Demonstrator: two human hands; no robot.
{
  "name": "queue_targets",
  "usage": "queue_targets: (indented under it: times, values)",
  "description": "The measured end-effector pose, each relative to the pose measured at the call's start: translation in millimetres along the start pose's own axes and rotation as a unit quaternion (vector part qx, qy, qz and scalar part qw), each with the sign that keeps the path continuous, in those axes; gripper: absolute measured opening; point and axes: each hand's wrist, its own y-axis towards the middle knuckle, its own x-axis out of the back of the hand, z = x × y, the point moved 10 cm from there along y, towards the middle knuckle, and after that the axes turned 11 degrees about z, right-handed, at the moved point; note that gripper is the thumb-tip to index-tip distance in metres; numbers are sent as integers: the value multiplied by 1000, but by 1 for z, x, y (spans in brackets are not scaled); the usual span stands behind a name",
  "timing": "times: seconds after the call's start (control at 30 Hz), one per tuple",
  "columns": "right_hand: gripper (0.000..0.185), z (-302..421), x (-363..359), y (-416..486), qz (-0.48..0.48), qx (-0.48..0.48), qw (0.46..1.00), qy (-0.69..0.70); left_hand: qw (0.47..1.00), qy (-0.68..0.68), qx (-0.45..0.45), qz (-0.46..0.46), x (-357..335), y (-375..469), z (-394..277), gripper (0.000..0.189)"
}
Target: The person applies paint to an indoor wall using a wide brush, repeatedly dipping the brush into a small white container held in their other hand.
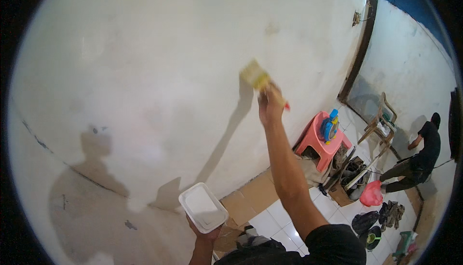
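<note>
My right hand (pixel 271 104) grips a flat paintbrush (pixel 255 75) by its handle, whose red end sticks out below the fist. The bristles are slightly blurred and appear to be at the white wall (pixel 202 73); whether they touch it I cannot tell. Low in front of my body, my left hand (pixel 208 233) supports a shallow white plastic tray (pixel 204 209) from underneath. White paint or a similar white liquid seems to lie in the tray. Shadows of my arm, the brush and my head fall across the wall.
Cardboard (pixel 249 196) lies along the wall's foot on white floor tiles (pixel 267 219). To the right stand a pink plastic stool (pixel 325 147) bearing a blue fan (pixel 329 127), a filled cardboard box (pixel 342 192) and a chair (pixel 379 127). Another person (pixel 416 156) bends by the far wall.
</note>
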Motion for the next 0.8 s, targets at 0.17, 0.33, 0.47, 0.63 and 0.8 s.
queue_targets:
  times: [0.17, 0.33, 0.47, 0.63, 0.8]
  values:
    - [23, -66, 133, -149, -237, -69, 967, -59, 999, -42, 28, -10, 2, -3, 0, 62]
    - [20, -14, 83, -99, -229, -92, 959, -139, 996, -42, 76, 26, -4, -10, 6, 64]
    - [25, 73, -63, 10, -106, -1, 979, -171, 999, -15, 32, -33, 23, -7, 0, 65]
    - [34, 125, -128, 61, -20, 51, 995, -78, 997, -32, 43, -47, 13, 3, 19, 66]
    - [51, 37, -16, 4, -45, -55, 997, 19, 998, -12, 38, -46, -17, 5, 49, 65]
